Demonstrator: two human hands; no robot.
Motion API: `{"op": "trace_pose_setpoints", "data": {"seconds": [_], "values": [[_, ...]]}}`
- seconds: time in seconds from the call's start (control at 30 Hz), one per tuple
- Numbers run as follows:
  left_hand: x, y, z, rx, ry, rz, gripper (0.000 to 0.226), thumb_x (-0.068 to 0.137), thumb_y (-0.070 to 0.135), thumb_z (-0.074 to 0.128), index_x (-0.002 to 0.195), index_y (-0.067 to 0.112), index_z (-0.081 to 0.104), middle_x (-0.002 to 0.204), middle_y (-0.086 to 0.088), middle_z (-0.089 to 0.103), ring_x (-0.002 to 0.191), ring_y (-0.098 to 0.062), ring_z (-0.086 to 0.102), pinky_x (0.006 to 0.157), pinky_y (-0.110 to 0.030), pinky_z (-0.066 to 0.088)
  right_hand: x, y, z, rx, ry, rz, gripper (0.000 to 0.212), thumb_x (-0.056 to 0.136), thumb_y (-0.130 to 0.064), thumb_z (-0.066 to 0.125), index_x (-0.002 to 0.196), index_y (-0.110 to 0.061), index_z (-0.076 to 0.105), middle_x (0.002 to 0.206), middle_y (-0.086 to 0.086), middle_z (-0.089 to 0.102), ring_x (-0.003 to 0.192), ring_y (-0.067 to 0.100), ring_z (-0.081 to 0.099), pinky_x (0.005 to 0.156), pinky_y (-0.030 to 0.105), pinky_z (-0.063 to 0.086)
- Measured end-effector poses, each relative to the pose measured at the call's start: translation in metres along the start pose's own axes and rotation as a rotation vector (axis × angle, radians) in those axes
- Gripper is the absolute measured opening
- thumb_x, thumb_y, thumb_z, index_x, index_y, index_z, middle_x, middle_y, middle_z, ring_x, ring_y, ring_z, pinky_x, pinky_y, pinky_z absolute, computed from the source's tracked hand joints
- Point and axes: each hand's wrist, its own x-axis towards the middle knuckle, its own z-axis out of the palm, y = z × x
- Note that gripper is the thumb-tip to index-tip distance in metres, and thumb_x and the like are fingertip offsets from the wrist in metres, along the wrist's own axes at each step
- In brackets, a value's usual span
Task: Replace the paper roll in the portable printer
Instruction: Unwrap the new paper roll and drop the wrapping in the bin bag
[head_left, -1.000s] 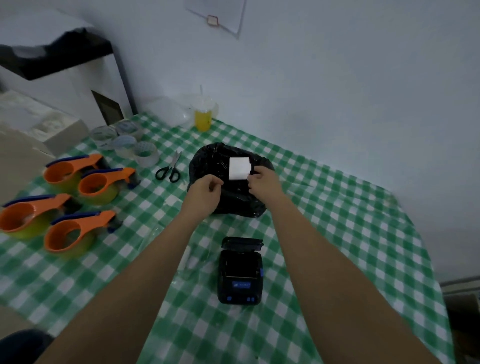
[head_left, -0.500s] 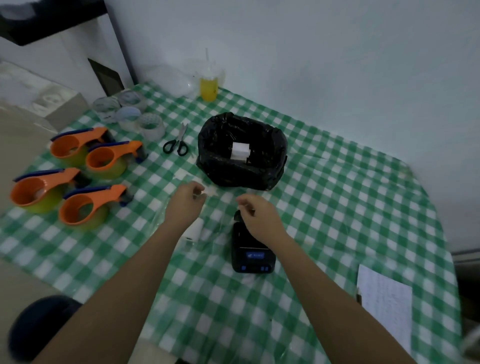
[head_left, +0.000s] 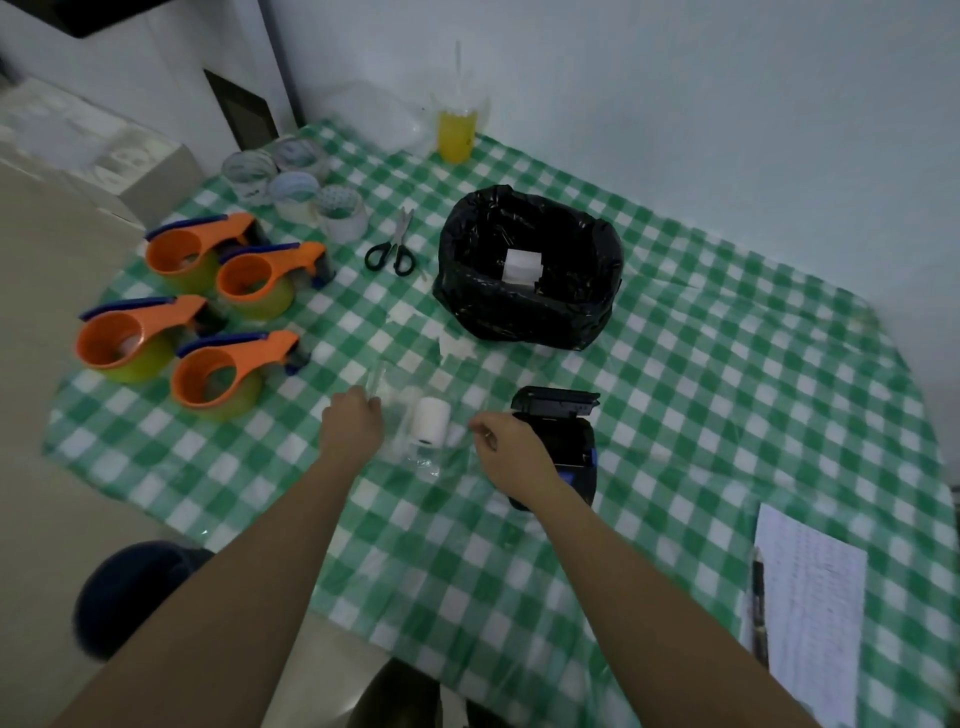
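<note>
A new white paper roll (head_left: 430, 427) lies inside a clear plastic bag (head_left: 415, 457) on the checked tablecloth. My left hand (head_left: 352, 427) pinches the bag's left edge. On the bag's right edge my right hand (head_left: 511, 448) is pinched too. The black portable printer (head_left: 563, 441) sits just right of my right hand, its lid (head_left: 555, 402) flipped open and its paper bay dark. A white piece of old paper (head_left: 522, 266) rests in the black-lined bin (head_left: 530, 306) further back.
Several orange tape dispensers (head_left: 208, 312) stand at the left, with tape rolls (head_left: 296, 189) and scissors (head_left: 392, 247) behind them. A yellow drink cup (head_left: 456, 132) is by the wall. A printed sheet (head_left: 810, 608) and pen (head_left: 759, 603) lie at the right edge.
Both hands have drawn back from the bin, leaving the white paper in it, and have come down onto the clear bag with the roll beside the printer.
</note>
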Motion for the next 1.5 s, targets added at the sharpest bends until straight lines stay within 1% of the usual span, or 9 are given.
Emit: {"op": "trace_pose_setpoints", "data": {"seconds": [0.2, 0.3, 0.37, 0.6, 0.83, 1.0, 1.23, 1.33, 1.5], "values": [[-0.019, 0.03, -0.013, -0.413, -0.177, 0.079, 0.018, 0.09, 0.024, 0.056, 0.093, 0.007, 0.061, 0.085, -0.007, 0.063, 0.069, -0.019, 0.059, 0.072, -0.035, 0.047, 0.001, -0.014, 0.002, 0.096, 0.118, -0.02, 0.023, 0.094, -0.014, 0.047, 0.111, -0.01, 0.062, 0.108, 0.011, 0.063, 0.092, 0.022, 0.059, 0.085, 0.035, 0.051], [-0.029, 0.041, -0.014, -0.442, -0.31, 0.119, 0.015, 0.089, 0.019, 0.058, 0.092, 0.007, 0.067, 0.083, -0.005, 0.067, 0.066, -0.01, 0.06, 0.067, -0.027, 0.047, 0.003, -0.027, 0.002, 0.232, 0.213, -0.025, 0.021, 0.093, -0.016, 0.052, 0.108, -0.009, 0.064, 0.103, 0.009, 0.066, 0.088, 0.017, 0.059, 0.079, 0.025, 0.049], [-0.035, 0.047, -0.014, -0.485, -0.399, 0.107, 0.018, 0.089, 0.014, 0.057, 0.099, 0.005, 0.067, 0.086, -0.005, 0.068, 0.069, -0.009, 0.061, 0.062, -0.021, 0.046, 0.004, -0.032, 0.003, 0.332, 0.24, 0.006, 0.02, 0.092, -0.016, 0.053, 0.106, -0.009, 0.065, 0.101, 0.008, 0.068, 0.086, 0.014, 0.059, 0.075, 0.017, 0.047], [-0.038, 0.052, -0.009, -0.501, -0.397, 0.097, 0.011, 0.084, 0.016, 0.065, 0.092, 0.012, 0.071, 0.079, -0.002, 0.068, 0.074, -0.014, 0.063, 0.06, -0.021, 0.049, 0.0, -0.027, 0.003, 0.471, 0.334, 0.132, 0.016, 0.089, -0.014, 0.058, 0.099, -0.009, 0.069, 0.093, 0.007, 0.07, 0.084, 0.015, 0.063, 0.081, 0.026, 0.052], [-0.038, 0.054, -0.011, -0.412, -0.426, 0.166, 0.013, 0.075, 0.028, 0.073, 0.072, 0.016, 0.071, 0.064, 0.003, 0.067, 0.063, -0.006, 0.061, 0.059, -0.021, 0.047, 0.001, -0.026, -0.002, 0.743, 0.248, 0.229, 0.01, 0.088, -0.013, 0.061, 0.084, -0.011, 0.07, 0.077, 0.008, 0.069, 0.067, 0.014, 0.062, 0.064, 0.02, 0.055], [-0.035, 0.051, -0.014, -0.414, -0.494, 0.146, 0.004, 0.08, 0.018, 0.069, 0.077, 0.015, 0.069, 0.071, 0.002, 0.069, 0.069, -0.01, 0.065, 0.063, -0.022, 0.05, 0.007, -0.023, -0.008, 0.857, 0.138, 0.302, 0.01, 0.087, -0.01, 0.061, 0.085, -0.006, 0.07, 0.076, 0.007, 0.069, 0.069, 0.014, 0.065, 0.061, 0.017, 0.055], [-0.037, 0.056, -0.013, -0.576, -0.531, -0.035, 0.007, 0.081, 0.009, 0.065, 0.085, 0.003, 0.066, 0.08, -0.011, 0.071, 0.066, -0.019, 0.068, 0.059, -0.022, 0.054, 0.013, -0.024, -0.006, 0.625, 0.166, 0.254, 0.015, 0.087, -0.009, 0.059, 0.072, -0.011, 0.062, 0.071, 0.006, 0.065, 0.064, 0.016, 0.062, 0.064, 0.025, 0.056], [-0.031, 0.05, -0.014, -0.571, -0.42, -0.056, 0.007, 0.085, 0.007, 0.058, 0.079, 0.006, 0.057, 0.076, -0.01, 0.066, 0.065, -0.019, 0.068, 0.052, -0.023, 0.053, 0.01, -0.017, -0.011, 0.34, 0.182, 0.226, 0.015, 0.083, -0.01, 0.059, 0.07, -0.012, 0.052, 0.069, 0.003, 0.057, 0.062, 0.016, 0.054, 0.063, 0.03, 0.049], [-0.024, 0.039, -0.019, -0.373, -0.306, 0.081, 0.014, 0.088, 0.009, 0.056, 0.074, 0.01, 0.05, 0.076, -0.008, 0.063, 0.066, -0.019, 0.068, 0.062, -0.036, 0.058, 0.006, -0.006, -0.02, -0.233, 0.2, 0.083, 0.015, 0.085, -0.009, 0.052, 0.075, -0.01, 0.041, 0.08, 0.011, 0.048, 0.066, 0.023, 0.044, 0.058, 0.032, 0.036]]}}
